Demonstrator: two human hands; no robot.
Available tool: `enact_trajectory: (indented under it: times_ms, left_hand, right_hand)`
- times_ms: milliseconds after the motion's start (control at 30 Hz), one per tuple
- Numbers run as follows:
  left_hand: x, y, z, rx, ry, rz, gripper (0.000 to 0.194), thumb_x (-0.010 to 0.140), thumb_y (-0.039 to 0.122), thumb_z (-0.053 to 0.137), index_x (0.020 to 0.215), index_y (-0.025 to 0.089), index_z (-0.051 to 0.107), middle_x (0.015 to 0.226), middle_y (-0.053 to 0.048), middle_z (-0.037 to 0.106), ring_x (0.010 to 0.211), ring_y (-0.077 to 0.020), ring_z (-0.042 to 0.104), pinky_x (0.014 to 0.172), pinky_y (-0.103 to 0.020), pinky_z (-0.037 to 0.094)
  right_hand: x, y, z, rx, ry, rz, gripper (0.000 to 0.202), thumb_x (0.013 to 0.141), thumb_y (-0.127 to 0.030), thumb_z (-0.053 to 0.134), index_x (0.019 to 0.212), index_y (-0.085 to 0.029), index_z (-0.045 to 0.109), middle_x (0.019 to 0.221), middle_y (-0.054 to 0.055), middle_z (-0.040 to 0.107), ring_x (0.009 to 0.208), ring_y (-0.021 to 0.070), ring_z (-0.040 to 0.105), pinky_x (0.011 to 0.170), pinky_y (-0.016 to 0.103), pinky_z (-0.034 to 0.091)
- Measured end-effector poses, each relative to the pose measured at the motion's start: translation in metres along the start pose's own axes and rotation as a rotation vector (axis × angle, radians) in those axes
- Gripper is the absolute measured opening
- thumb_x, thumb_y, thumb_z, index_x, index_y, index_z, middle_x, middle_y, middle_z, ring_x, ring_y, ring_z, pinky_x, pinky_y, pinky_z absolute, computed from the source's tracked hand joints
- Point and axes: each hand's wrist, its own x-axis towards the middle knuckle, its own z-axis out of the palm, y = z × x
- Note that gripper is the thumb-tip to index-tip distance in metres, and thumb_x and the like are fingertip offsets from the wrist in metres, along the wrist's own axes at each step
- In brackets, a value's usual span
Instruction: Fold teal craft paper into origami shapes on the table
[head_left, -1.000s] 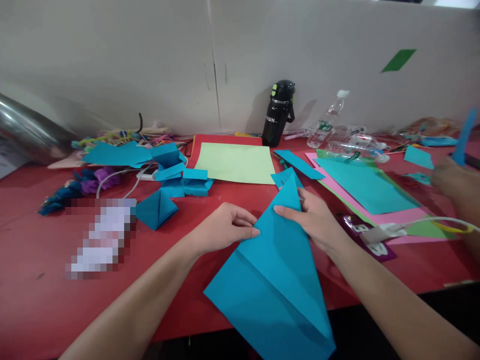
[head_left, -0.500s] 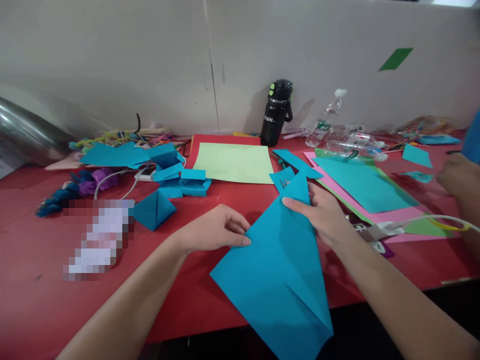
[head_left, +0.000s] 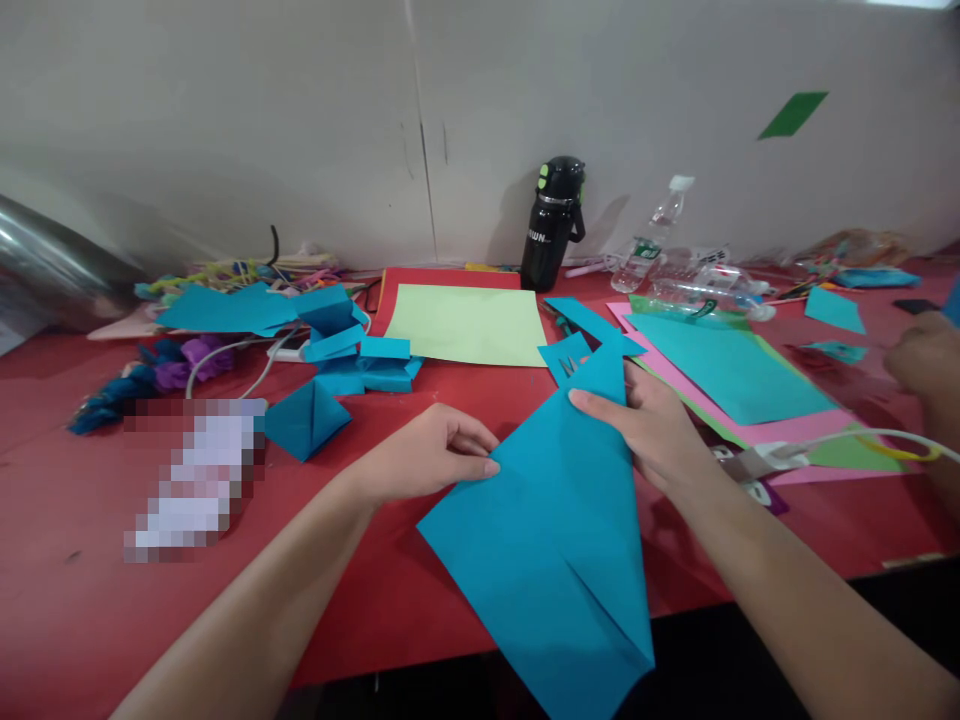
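A large blue sheet of paper, folded along its right side and creased near the bottom, is held up over the table's front edge. My left hand pinches its upper left edge between thumb and fingers. Near the top corner, my right hand grips it, thumb in front and fingers behind. Just behind that corner lie cut pieces of blue paper and what look like scissor tips. To the left, a folded blue paper shape stands on the red table.
A pale green sheet lies ahead, with a black bottle behind it. Clear plastic bottles, stacked coloured sheets and a white cable are at right. Another person's hand shows at the far right.
The blue sheet has tilted slightly, its lower corner shifting a little left and up. Both hands keep their hold. The other person's hand at the far right has moved slightly.
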Motion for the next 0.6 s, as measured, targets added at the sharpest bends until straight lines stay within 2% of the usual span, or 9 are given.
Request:
enact_trajectory:
  times_ms: [67,133,200,267,333,367,433,500,600]
  left_hand:
    - [0.000,-0.001,-0.002,0.004,0.015,-0.014,0.024,0.078,0.037,0.075,0.092,0.018,0.076,0.095,-0.006,0.079,0.091,-0.0246,0.072,0.075,-0.031,0.054]
    - [0.001,-0.003,-0.005,0.016,0.045,-0.037,0.023,0.077,0.036,0.076,0.091,0.017,0.076,0.094,-0.007,0.079,0.088,-0.0246,0.072,0.073,-0.031,0.053]
    - [0.001,-0.006,-0.010,0.027,0.078,-0.058,0.022,0.077,0.034,0.075,0.091,0.017,0.076,0.092,-0.007,0.079,0.086,-0.0241,0.072,0.071,-0.030,0.053]
    - [0.002,-0.010,-0.016,0.032,0.093,-0.068,0.022,0.077,0.033,0.075,0.091,0.017,0.076,0.091,-0.008,0.079,0.085,-0.0238,0.071,0.070,-0.030,0.052]
    - [0.003,-0.014,-0.021,0.032,0.083,-0.073,0.023,0.077,0.033,0.074,0.094,0.017,0.076,0.092,-0.008,0.079,0.086,-0.0235,0.071,0.070,-0.030,0.052]
    - [0.004,-0.016,-0.023,0.037,0.075,-0.077,0.024,0.077,0.033,0.074,0.094,0.016,0.075,0.092,-0.008,0.079,0.085,-0.0232,0.071,0.070,-0.030,0.052]
    - [0.005,-0.020,-0.027,0.058,0.065,-0.091,0.025,0.077,0.034,0.074,0.095,0.016,0.075,0.090,-0.007,0.079,0.083,-0.0225,0.071,0.068,-0.029,0.051]
    - [0.004,-0.023,-0.032,0.082,0.062,-0.117,0.029,0.075,0.035,0.075,0.097,0.015,0.074,0.088,-0.007,0.078,0.080,-0.0221,0.071,0.065,-0.028,0.050]
    - [0.001,-0.025,-0.040,0.097,0.048,-0.169,0.035,0.075,0.037,0.076,0.102,0.016,0.074,0.091,-0.007,0.079,0.081,-0.0233,0.071,0.066,-0.029,0.052]
  right_hand:
    - [0.003,0.006,0.000,-0.027,-0.015,-0.017,0.054,0.071,-0.044,0.086,0.117,-0.025,0.067,0.114,0.009,0.076,0.099,0.0334,0.073,0.082,0.049,0.062]
    - [0.006,0.013,0.002,-0.100,0.006,-0.108,0.067,0.074,-0.045,0.083,0.133,-0.026,0.058,0.126,0.012,0.070,0.109,0.0348,0.070,0.089,0.053,0.059]
    - [0.004,0.019,0.008,-0.297,0.090,-0.321,0.081,0.079,-0.042,0.079,0.149,-0.026,0.042,0.145,0.015,0.056,0.129,0.0367,0.057,0.103,0.057,0.051]
    - [-0.003,0.023,0.018,-0.586,0.107,-0.562,0.077,0.087,-0.039,0.070,0.155,-0.025,0.035,0.158,0.015,0.040,0.147,0.0363,0.036,0.117,0.058,0.036]
    - [-0.015,0.025,0.031,-0.816,-0.057,-0.663,0.057,0.097,-0.039,0.056,0.152,-0.028,0.042,0.158,0.011,0.042,0.149,0.0332,0.033,0.121,0.058,0.030]
    - [-0.022,0.025,0.038,-0.898,-0.210,-0.666,0.054,0.099,-0.043,0.052,0.151,-0.028,0.045,0.158,0.010,0.043,0.149,0.0321,0.034,0.121,0.057,0.032]
    - [-0.032,0.027,0.051,-0.991,-0.470,-0.682,0.062,0.099,-0.054,0.047,0.153,-0.023,0.043,0.162,0.010,0.035,0.152,0.0319,0.028,0.123,0.057,0.027]
    - [-0.037,0.030,0.058,-1.046,-0.555,-0.641,0.066,0.101,-0.058,0.039,0.155,-0.020,0.039,0.163,0.011,0.032,0.153,0.0312,0.025,0.124,0.057,0.024]
    - [-0.033,0.036,0.060,-1.089,-0.557,-0.586,0.068,0.102,-0.059,0.033,0.155,-0.018,0.038,0.163,0.011,0.030,0.153,0.0304,0.023,0.125,0.056,0.023]
